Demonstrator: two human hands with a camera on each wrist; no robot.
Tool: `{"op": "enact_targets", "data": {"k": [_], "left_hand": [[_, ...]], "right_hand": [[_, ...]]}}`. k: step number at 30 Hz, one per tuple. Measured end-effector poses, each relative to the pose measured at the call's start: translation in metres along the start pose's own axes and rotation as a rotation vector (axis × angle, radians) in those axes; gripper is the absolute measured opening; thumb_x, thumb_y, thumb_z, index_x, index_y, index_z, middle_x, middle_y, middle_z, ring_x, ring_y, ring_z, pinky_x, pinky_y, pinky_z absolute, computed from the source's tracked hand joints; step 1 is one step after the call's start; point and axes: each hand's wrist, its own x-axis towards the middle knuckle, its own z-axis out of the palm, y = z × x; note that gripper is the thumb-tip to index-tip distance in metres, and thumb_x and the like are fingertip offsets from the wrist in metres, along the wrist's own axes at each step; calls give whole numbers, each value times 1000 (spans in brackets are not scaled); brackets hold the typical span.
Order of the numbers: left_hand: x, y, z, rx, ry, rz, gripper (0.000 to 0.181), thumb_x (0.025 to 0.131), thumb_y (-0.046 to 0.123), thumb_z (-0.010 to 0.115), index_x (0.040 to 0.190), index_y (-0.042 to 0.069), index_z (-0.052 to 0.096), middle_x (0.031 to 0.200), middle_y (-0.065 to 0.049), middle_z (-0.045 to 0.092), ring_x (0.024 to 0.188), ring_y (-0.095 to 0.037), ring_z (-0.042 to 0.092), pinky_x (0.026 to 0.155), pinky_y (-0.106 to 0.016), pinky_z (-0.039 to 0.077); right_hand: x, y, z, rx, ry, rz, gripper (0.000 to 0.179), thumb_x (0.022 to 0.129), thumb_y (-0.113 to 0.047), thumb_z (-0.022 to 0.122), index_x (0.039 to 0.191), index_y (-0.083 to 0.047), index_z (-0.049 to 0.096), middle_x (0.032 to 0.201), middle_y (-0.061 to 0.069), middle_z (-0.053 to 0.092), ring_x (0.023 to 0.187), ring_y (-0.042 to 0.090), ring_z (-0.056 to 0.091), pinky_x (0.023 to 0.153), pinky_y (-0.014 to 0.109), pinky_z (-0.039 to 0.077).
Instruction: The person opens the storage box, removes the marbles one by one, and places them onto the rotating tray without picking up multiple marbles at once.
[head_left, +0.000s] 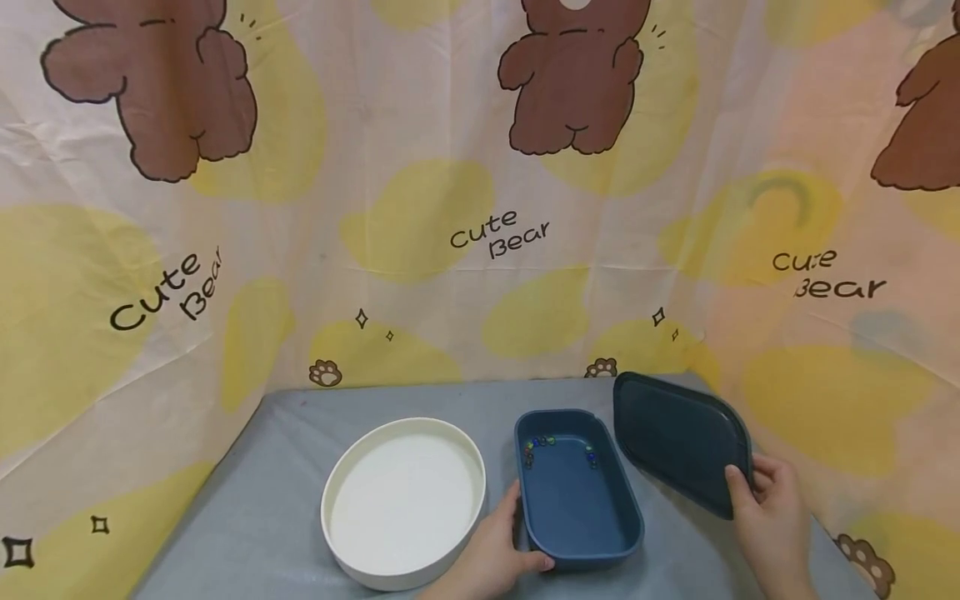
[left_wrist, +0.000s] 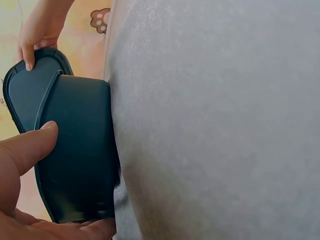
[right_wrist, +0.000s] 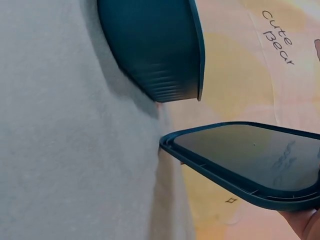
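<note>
honestly, our left hand [head_left: 495, 542] grips the blue box [head_left: 585, 512] at near left, our right hand [head_left: 774, 512] pinches the lid [head_left: 677, 442]; we'd avoid jolting those beads [head_left: 591, 457].

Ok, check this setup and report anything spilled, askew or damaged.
Nothing stands out as spilled or damaged. The visible small beads lie inside the blue box, toward its far end. The dark lid is tilted, but the right fingers hold it off the box, so that hardly seems odd.
</note>
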Motion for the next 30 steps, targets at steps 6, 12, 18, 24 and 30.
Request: {"op": "enact_targets", "data": {"k": [6, 12, 18, 24, 30], "left_hand": [[-2, -3, 2, -3, -2, -34, 117, 75, 34, 91, 163, 4, 19, 163, -23, 33, 148, -44, 37, 117, -61, 32], [-4, -2, 3, 2, 15, 9, 117, 75, 33, 91, 163, 6, 19, 164, -22, 33, 149, -43, 36, 118, -61, 31], [-3, -2, 3, 13, 20, 22, 116, 75, 32, 91, 163, 7, 20, 165, -20, 32, 148, -42, 37, 117, -60, 33], [-3, -2, 2, 16, 24, 35, 115, 75, 31, 91, 163, 7, 20, 164, -20, 33, 148, -40, 38, 117, -59, 34], [-3, 0, -1, 16, 28, 65, 114, 77, 32, 90, 163, 7, 20, 165, -17, 32, 149, -37, 37, 118, -55, 35]], "right_hand": [[-1, 7, -9, -13, -50, 107, 38, 103, -7, 58, 132, 10, 40, 125, 44, 59, 68, -22, 47, 54, 7, 46], [5, 15, -22, -90, -139, 199, 48, 104, -15, 59, 136, 11, 35, 129, 43, 57, 71, -8, 60, 56, 13, 50], [7, 22, -24, -39, -124, 283, 52, 103, -15, 58, 137, 16, 34, 122, 44, 60, 63, -10, 56, 53, 21, 53], [7, 29, -19, 13, -111, 337, 57, 104, -20, 57, 140, 18, 34, 120, 44, 62, 62, -13, 55, 54, 22, 54], [5, 38, -15, 176, -85, 470, 74, 105, -22, 54, 157, 10, 13, 144, 49, 38, 58, -13, 51, 56, 29, 58]]}}
